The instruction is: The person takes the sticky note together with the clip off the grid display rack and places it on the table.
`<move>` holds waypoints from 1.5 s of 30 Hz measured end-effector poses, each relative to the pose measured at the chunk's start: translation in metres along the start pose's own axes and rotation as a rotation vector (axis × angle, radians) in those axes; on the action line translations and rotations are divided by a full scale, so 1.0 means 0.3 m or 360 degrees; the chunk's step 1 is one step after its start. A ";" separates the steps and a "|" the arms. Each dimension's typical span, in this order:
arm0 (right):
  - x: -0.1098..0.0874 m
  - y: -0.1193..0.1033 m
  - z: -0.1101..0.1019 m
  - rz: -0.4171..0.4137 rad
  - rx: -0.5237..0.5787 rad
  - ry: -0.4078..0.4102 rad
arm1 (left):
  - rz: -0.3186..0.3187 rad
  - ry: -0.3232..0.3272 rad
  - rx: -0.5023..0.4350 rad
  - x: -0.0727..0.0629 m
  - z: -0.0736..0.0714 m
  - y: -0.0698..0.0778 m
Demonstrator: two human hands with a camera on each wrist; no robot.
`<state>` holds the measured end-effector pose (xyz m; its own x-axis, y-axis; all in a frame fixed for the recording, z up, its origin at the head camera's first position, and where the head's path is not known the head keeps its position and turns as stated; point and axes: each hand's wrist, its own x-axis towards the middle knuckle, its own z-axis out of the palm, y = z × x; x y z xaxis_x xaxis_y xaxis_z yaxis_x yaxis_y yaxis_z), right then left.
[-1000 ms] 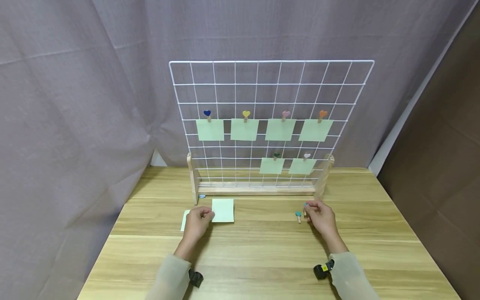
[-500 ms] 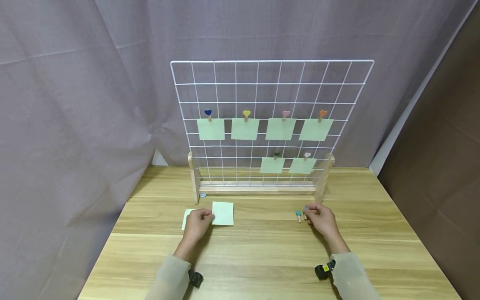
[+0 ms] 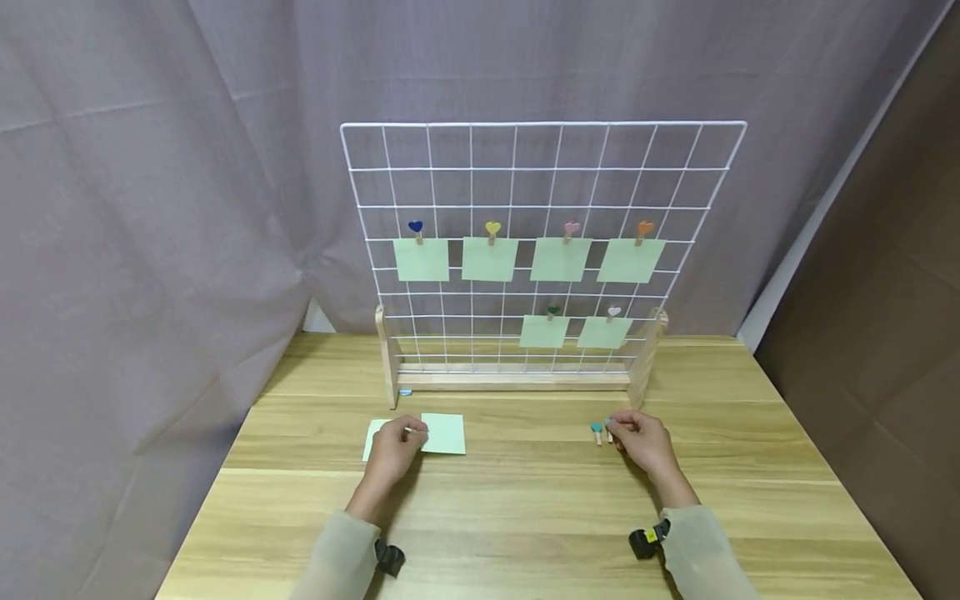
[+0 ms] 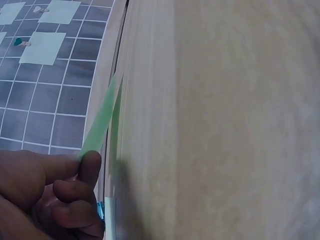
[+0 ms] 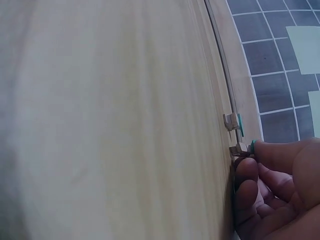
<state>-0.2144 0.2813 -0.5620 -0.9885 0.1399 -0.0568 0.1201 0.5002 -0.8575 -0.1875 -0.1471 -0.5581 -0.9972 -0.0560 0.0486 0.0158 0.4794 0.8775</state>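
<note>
In the head view my left hand (image 3: 396, 446) pinches a pale green paper note (image 3: 444, 434) by its left edge. The left wrist view shows that note (image 4: 101, 117) edge-on, tilted up from the tabletop, between thumb and fingertip. Another green note (image 3: 372, 437) lies partly hidden behind the hand. My right hand (image 3: 640, 439) holds a small wooden clothespin with a teal top (image 3: 609, 426) between thumb and fingers; the right wrist view has this clothespin (image 5: 241, 149) at the fingertips. A second teal-topped clothespin (image 3: 597, 433) lies just left of it on the table.
A white wire grid (image 3: 513, 169) stands in a wooden base (image 3: 517, 382) at the table's back. Several green notes (image 3: 422, 261) hang on it from heart-topped clothespins. A small blue item (image 3: 405, 392) lies by the base's left foot. Grey curtain (image 3: 172, 208) hangs behind.
The note in my left hand has come slightly toward me and tipped, so it looks shorter. My right hand has shifted slightly toward me with the clothespin.
</note>
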 end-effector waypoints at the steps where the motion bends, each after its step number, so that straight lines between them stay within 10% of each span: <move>1: 0.000 0.000 -0.001 0.0003 -0.0002 0.0000 | 0.0018 0.0002 0.0033 0.000 0.000 0.002; 45: -0.008 0.012 -0.001 0.0044 -0.0053 0.0052 | -0.0103 -0.0145 0.0219 -0.012 0.000 0.014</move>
<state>-0.2115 0.2830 -0.5649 -0.9813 0.1818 -0.0629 0.1508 0.5239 -0.8383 -0.1839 -0.1451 -0.5546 -0.9984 -0.0138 -0.0549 -0.0524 0.5932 0.8034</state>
